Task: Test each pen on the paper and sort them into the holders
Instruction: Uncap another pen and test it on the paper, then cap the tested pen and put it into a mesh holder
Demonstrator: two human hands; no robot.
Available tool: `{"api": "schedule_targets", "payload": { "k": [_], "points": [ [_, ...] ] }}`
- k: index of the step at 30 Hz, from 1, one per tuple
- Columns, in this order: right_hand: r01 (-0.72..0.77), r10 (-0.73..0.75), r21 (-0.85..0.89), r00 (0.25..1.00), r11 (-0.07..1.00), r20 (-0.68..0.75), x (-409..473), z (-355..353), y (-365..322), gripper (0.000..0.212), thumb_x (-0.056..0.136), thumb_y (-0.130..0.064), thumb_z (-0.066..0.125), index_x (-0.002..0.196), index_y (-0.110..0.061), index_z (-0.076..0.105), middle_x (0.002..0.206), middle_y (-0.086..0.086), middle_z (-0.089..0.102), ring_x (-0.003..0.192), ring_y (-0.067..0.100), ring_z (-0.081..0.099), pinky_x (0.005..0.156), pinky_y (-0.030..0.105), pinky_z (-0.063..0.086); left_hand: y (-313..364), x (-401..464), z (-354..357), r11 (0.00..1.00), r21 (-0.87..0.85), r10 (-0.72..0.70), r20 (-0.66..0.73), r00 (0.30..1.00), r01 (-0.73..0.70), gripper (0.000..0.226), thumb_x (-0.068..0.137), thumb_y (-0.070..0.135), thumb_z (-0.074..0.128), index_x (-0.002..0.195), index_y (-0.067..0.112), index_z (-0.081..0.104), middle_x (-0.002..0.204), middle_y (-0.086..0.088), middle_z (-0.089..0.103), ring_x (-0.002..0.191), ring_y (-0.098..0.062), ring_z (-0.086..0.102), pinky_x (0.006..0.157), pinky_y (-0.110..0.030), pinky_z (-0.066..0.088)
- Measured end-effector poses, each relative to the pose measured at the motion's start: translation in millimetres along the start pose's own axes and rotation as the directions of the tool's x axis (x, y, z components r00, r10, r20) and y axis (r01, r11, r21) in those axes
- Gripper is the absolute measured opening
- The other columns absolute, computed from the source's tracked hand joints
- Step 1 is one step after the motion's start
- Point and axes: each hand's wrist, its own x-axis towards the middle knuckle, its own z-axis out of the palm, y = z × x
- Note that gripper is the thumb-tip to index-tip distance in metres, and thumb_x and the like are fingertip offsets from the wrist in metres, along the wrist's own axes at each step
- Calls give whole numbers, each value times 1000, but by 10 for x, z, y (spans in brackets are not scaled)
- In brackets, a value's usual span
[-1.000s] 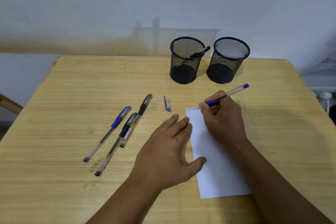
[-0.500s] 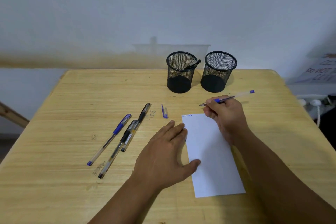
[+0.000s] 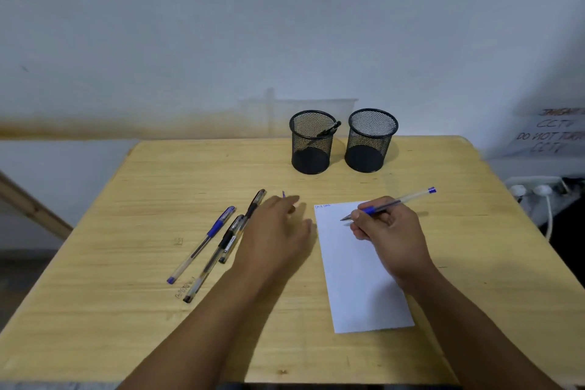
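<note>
Blue pen (image 3: 392, 204) sits in the right hand (image 3: 387, 233), pinched near its blue grip between thumb & fingers, tip pointing left & down over the upper part of the paper (image 3: 357, 275); can't tell if the tip touches the sheet. Its capped-off rear end sticks out up & to the right, past the knuckles. Small blue scribble at the paper's top left corner, just left of the pen tip.

Left hand (image 3: 278, 231) is left of the paper, off the sheet, fingers stretched & relaxed, holding nothing, fingertips pointing toward a small blue pen cap (image 3: 284, 194) that shows just beyond them. Hand is a bit blurred.

Left of that hand lie 3 more pens on the table (image 3: 126, 310), all slanted the same way: a blue pen (image 3: 202, 244) farthest left, then 2 black pens (image 3: 221, 250) side by side, the nearer one partly under the left hand's edge.

At the table's far side stand 2 black mesh holders, near each other but apart. Left holder (image 3: 311, 142) has a black pen (image 3: 329, 130) leaning on its rim; right holder (image 3: 370, 141) shows no pen.

Behind: pale wall (image 3: 285, 25); at far right a sign w/ handwriting (image 3: 552, 136) & white plugs (image 3: 535, 190).
</note>
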Motion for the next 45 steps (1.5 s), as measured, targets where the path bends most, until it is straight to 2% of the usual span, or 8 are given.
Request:
{"api": "schedule_targets", "payload": {
  "k": [4,6,9,12,16,21,26,45],
  "points": [
    [11,-11,-6,999,1000,30,-145,-25,-51,7,86,-6,70,90,-3,64,72,6,73,68,15,70,68,24,58,-32,309,-15,994,66,-85,-8,996,86,37,84,34,62,119,20,63,101,5,59,97,-16,56,74,-27,41],
    [7,-7,-19,999,1000,36,-198,-41,-63,7,86,-7,70,89,-5,64,73,6,74,69,16,70,68,24,58,-37,402,-16,987,124,-98,4,995,97,19,83,35,60,89,18,62,91,0,58,88,-20,55,65,-30,40],
    [-3,4,-20,999,1000,33,-254,-85,-71,6,86,-6,70,88,-7,64,76,8,74,73,18,72,70,28,59,-57,468,21,977,183,-117,11,993,113,26,82,27,53,61,14,44,73,-2,51,70,-21,48,50,-30,27],
    [-6,6,-12,1000,1000,29,-282,-124,-83,6,86,-5,70,89,-6,64,76,10,74,74,21,72,70,28,59,-76,504,6,957,275,-110,51,993,92,22,91,21,52,81,11,68,85,-5,64,77,-23,58,62,-32,46],
    [6,-6,0,1000,1000,27,-296,-140,-120,6,86,-5,69,89,-4,64,75,10,74,73,23,71,69,27,59,-29,378,-84,969,247,-38,67,997,20,23,95,23,53,105,23,73,100,2,69,89,-21,64,76,-34,54],
    [23,-25,50,999,998,36,-302,-109,-198,5,86,-4,69,88,-5,65,73,10,73,71,22,70,71,31,59,-19,109,-182,994,-11,112,58,992,-111,15,92,16,65,95,26,76,90,12,71,88,-6,63,77,-29,50],
    [22,-32,95,995,995,97,-329,-52,-261,6,86,-2,69,89,-4,65,75,9,73,72,22,71,73,31,59,85,-213,-218,955,-296,24,70,997,-2,20,84,12,75,89,31,76,87,19,73,85,4,66,76,-14,49],
    [75,-77,19,972,997,221,-482,-54,-185,9,81,-3,75,84,-12,72,80,5,75,76,13,71,69,21,53,202,-460,-118,860,-509,92,109,990,-24,19,86,7,72,94,23,78,91,13,74,91,-6,68,78,-20,52]
  ]
}}
